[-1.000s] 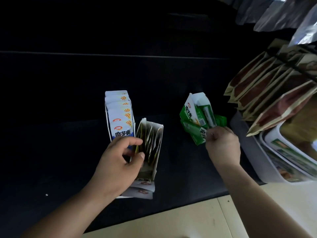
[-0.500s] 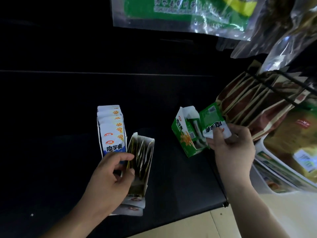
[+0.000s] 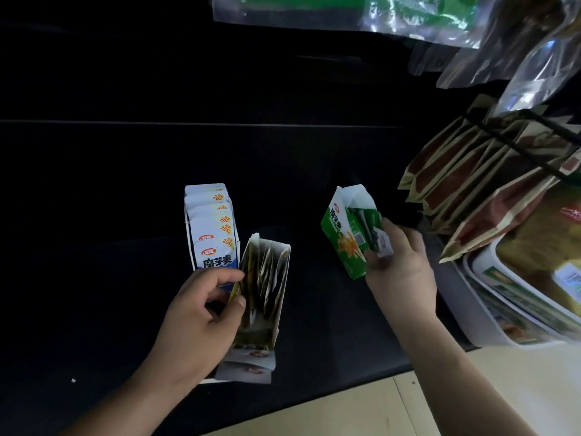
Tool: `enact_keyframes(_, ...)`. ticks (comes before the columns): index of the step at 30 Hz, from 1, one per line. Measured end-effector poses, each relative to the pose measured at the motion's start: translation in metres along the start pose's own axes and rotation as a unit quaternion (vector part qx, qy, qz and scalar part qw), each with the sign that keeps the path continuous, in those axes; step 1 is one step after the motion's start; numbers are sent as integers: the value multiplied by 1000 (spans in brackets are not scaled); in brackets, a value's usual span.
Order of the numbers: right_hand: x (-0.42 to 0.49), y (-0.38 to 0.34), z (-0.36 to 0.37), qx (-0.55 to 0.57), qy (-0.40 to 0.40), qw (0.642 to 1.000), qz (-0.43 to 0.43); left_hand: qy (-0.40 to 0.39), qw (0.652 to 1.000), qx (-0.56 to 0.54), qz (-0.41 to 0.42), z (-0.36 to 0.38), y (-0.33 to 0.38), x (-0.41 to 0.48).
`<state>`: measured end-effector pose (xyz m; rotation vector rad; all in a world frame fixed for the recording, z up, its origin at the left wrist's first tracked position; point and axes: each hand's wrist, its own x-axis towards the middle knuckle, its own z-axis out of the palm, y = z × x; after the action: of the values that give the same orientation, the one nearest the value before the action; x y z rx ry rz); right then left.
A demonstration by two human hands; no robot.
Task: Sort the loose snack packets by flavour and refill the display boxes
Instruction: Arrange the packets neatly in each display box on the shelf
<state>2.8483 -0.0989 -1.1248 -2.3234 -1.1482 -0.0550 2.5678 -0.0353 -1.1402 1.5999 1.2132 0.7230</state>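
Gripping a green packet (image 3: 372,229), right hand (image 3: 401,278) loads the tilted green box (image 3: 344,243) at 3 o'clock, risking toppling it; left hand (image 3: 198,319) pinches the yellow box (image 3: 276,278).

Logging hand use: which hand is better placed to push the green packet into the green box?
Likely right: the right hand pinches the green packet at the green box mouth; the left hand pinches yellow packets.

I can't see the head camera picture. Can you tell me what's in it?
A person's right hand holds a green packet in the mouth of an open green display box on a dark counter. The left hand curls at the near ends of a box of blue-and-white packets and a box of yellowish packets; what it holds is unclear.
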Motion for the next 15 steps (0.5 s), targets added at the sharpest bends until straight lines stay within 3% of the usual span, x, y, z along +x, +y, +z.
enact_keyframes(3, -29, -24, 3, -9, 42, 990, -134, 0, 1000, -16, -8, 0, -3, 2)
enact_keyframes(6, -53, -47, 15, 44, 12, 976, -212, 3, 1000, -1, 3, -1, -11, 2)
enact_keyframes(11, -81, -77, 39, 165, -104, 964, -183, 0, 999, 31, 44, -10, -21, 10)
enact_keyframes(15, -85, -86, 49, 103, -155, 969, -162, -2, 999, 10, 33, -15, -14, 7)
